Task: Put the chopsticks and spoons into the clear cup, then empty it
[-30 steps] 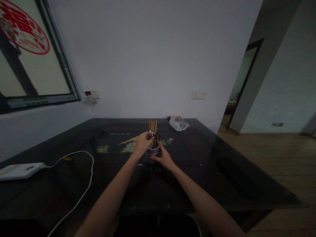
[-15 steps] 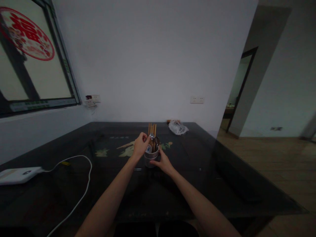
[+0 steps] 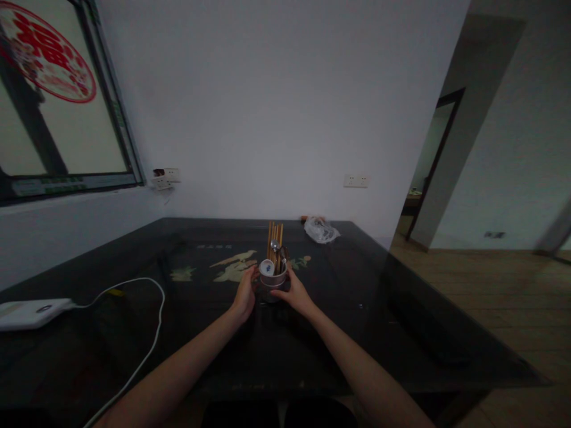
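A small metal utensil cup stands on the dark table, a bit past the middle. Wooden chopsticks, a metal spoon and a white ceramic spoon stick up out of it. My left hand rests against the cup's left side with fingers curved round it. On the right side my right hand wraps the cup with its fingers. Both hands hold the cup between them.
A white device lies at the table's left edge, its white cable looping toward me. A crumpled clear plastic bag sits at the far edge by the wall. A doorway and wooden floor lie to the right.
My left hand has let go of the utensils at the cup's top and dropped to the cup's left side. A white ceramic spoon now shows in the cup.
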Demonstrator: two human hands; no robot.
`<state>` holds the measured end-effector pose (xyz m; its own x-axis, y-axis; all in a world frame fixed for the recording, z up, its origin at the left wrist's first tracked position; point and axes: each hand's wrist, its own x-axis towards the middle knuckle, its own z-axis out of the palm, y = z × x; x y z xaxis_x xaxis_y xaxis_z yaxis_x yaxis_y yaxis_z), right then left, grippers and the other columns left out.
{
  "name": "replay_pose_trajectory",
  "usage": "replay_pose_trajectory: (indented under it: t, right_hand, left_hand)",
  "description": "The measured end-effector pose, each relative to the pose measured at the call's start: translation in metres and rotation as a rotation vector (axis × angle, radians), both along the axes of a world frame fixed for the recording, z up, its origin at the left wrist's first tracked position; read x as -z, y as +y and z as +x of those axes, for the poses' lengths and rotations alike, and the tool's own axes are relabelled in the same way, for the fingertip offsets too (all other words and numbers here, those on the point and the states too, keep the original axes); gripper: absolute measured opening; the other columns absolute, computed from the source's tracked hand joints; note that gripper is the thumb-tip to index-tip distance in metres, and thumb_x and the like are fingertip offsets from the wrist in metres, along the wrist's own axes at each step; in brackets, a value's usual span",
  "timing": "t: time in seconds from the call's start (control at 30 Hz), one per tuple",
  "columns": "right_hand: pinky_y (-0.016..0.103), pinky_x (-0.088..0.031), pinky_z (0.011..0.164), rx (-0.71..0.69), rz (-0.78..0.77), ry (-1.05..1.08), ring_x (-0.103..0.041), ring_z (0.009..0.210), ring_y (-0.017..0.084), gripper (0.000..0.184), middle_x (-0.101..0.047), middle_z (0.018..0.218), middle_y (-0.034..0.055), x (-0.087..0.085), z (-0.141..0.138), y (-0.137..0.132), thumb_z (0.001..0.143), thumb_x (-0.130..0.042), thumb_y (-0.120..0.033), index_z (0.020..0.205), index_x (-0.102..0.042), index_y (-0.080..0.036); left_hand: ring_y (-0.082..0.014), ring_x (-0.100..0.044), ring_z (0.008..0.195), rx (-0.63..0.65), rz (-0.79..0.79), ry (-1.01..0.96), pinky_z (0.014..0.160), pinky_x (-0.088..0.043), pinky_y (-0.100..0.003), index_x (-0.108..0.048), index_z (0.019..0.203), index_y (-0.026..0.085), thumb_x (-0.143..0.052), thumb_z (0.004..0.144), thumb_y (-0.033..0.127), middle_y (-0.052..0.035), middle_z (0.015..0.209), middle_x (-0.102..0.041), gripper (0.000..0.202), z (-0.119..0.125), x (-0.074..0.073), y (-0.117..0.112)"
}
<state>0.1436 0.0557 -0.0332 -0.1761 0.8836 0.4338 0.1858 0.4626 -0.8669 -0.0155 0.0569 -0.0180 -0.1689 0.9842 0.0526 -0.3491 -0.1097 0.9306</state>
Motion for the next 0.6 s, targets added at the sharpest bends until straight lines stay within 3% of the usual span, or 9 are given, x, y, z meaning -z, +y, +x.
replay_pose_trajectory:
  t: [0.17,0.33,0.6]
  right_hand:
    - [0.041,-0.041,0.099,-0.004,-0.006,0.001,-0.053,0.116,0.025,0.085,-0.057,0.125,0.0116,0.005,0.000,0.004,0.058,-0.080,-0.031,0.133,-0.041,-0.019]
    - [0.041,-0.039,0.101,-0.015,-0.014,0.008,-0.053,0.116,0.025,0.086,-0.056,0.125,0.0117,0.004,0.000,0.002,0.057,-0.081,-0.031,0.133,-0.041,-0.019]
    - [0.042,-0.037,0.103,0.001,-0.024,-0.018,-0.050,0.120,0.026,0.085,-0.054,0.128,0.0133,0.002,-0.001,-0.001,0.058,-0.080,-0.032,0.131,-0.041,-0.017]
  left_hand:
    - [-0.0171,-0.063,0.097,0.121,-0.053,-0.064,0.079,-0.049,-0.027,-0.061,0.099,0.017,-0.044,0.085,0.037,-0.0070,0.110,-0.066,0.030,0.005,-0.003,-0.009]
    - [-0.0195,-0.063,0.099,0.100,-0.053,-0.123,0.083,-0.049,-0.032,-0.064,0.094,0.016,-0.050,0.082,0.035,-0.0064,0.102,-0.070,0.027,0.015,0.002,-0.017]
    - [-0.0195,-0.059,0.109,0.127,-0.003,-0.177,0.094,-0.045,-0.033,-0.064,0.099,0.016,-0.051,0.081,0.032,-0.0066,0.110,-0.067,0.027,0.018,0.007,-0.020]
